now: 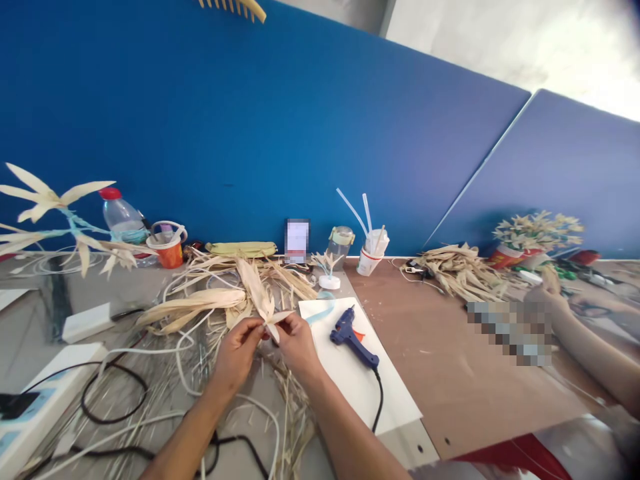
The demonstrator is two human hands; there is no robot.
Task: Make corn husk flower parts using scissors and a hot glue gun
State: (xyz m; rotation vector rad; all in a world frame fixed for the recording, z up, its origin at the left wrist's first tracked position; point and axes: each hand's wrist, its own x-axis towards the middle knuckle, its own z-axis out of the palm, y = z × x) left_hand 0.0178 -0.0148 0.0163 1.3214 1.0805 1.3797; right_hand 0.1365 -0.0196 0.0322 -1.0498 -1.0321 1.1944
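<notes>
A pale flower made of corn husk petals [273,320] is pinched between the fingertips of both hands. On its left side is my left hand [240,350], fingers closed at its base. My right hand [296,343] grips the petals from the right, thumb and fingers pressed together. Dry corn husks [200,303] lie in a heap just behind the hands. To the right of my right hand, a blue glue gun [353,337] rests on a white sheet [393,397], its cable running toward me.
A power strip [55,400] and looping cables cover the left side. Behind stand a red cup [167,250], a phone [297,240], a jar [340,243] and a cup with straws [371,257]. Husk flowers on stems [75,220] rise at left. A co-worker's arm [585,343] reaches in from the right.
</notes>
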